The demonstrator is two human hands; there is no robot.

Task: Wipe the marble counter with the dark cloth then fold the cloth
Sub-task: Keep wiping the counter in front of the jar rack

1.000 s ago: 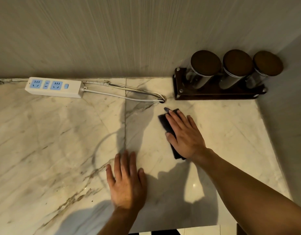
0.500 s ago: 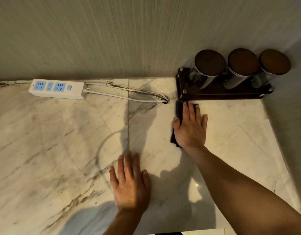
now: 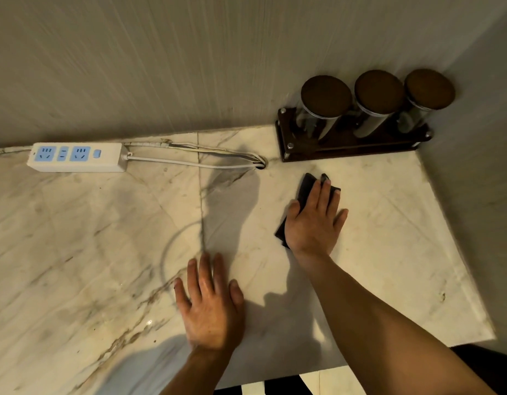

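The dark cloth [image 3: 305, 187] lies flat on the white marble counter [image 3: 104, 238], just in front of the jar rack. My right hand [image 3: 315, 220] presses down on the cloth with fingers spread, covering most of it; only its far corner and left edge show. My left hand [image 3: 211, 303] rests flat on the bare marble nearer to me, palm down, fingers apart, holding nothing.
A dark wooden rack [image 3: 349, 143] with three lidded glass jars stands in the back right corner against the wall. A white power strip [image 3: 75, 157] lies at the back left, its cables [image 3: 195, 163] running into a hole in the counter. The counter's front edge [image 3: 389, 354] is at the lower right.
My right hand slid the cloth right toward the rack, then back slightly toward me and to the right. My left hand stays planted on the marble.
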